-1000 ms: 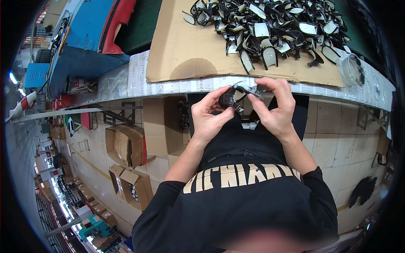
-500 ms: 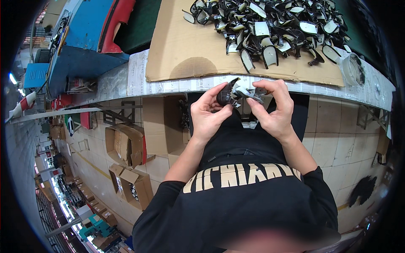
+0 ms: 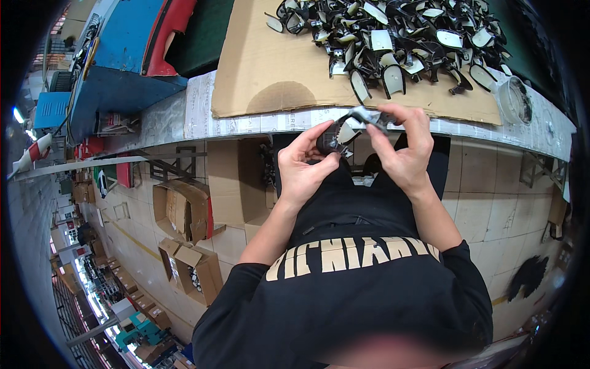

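My left hand (image 3: pixel 302 171) pinches a dark, glossy rounded piece (image 3: pixel 328 140) with a pale inner side, held just off the table's near edge. Between the thumb and fingers of my right hand (image 3: pixel 407 146) is a grey-and-white strip (image 3: pixel 367 115), raised above the dark piece. The strip overlaps the dark piece in view; whether the two are joined I cannot tell. Beyond my hands, a pile of black curved pieces with white linings (image 3: pixel 393 42) lies on a flat cardboard sheet (image 3: pixel 246 74).
A clear round tape roll (image 3: pixel 515 101) lies at the table's right end. Blue metal equipment (image 3: pixel 120 61) with a red part (image 3: pixel 163 46) stands at left. Open cardboard boxes (image 3: pixel 181 209) sit on the tiled floor below the table (image 3: pixel 541 126).
My right hand has lifted and tilted, turning the grey-and-white strip upward and slightly right. My left hand keeps its place, still gripping the dark piece.
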The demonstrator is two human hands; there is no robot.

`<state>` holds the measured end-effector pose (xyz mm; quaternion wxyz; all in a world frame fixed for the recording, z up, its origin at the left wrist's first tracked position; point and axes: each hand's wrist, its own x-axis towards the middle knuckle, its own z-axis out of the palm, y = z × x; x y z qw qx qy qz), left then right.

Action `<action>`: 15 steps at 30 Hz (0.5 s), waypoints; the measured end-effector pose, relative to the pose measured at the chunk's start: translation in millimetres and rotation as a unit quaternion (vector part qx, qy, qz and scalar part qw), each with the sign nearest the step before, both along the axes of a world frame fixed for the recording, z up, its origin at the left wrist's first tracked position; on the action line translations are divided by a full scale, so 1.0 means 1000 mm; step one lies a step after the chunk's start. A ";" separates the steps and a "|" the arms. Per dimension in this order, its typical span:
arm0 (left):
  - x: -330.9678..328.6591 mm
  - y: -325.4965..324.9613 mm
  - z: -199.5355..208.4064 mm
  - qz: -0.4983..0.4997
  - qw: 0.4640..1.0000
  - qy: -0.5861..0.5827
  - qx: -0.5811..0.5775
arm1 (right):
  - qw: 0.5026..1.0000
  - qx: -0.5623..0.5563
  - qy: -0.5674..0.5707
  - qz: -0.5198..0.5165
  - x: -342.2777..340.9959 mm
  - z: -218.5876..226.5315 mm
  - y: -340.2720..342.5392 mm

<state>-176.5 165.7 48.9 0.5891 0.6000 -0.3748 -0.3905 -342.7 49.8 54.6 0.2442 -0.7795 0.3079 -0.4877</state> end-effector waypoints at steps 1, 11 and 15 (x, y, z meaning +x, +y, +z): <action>0.000 0.000 -0.001 0.000 1.000 0.000 0.000 | 1.000 0.019 -0.004 -0.019 -0.001 -0.002 -0.002; -0.001 -0.004 -0.004 0.013 0.984 0.176 -0.021 | 0.996 0.064 -0.020 0.050 -0.001 0.000 0.016; -0.002 -0.004 -0.002 0.013 0.982 0.185 -0.023 | 0.998 0.034 0.005 0.044 0.001 -0.002 0.018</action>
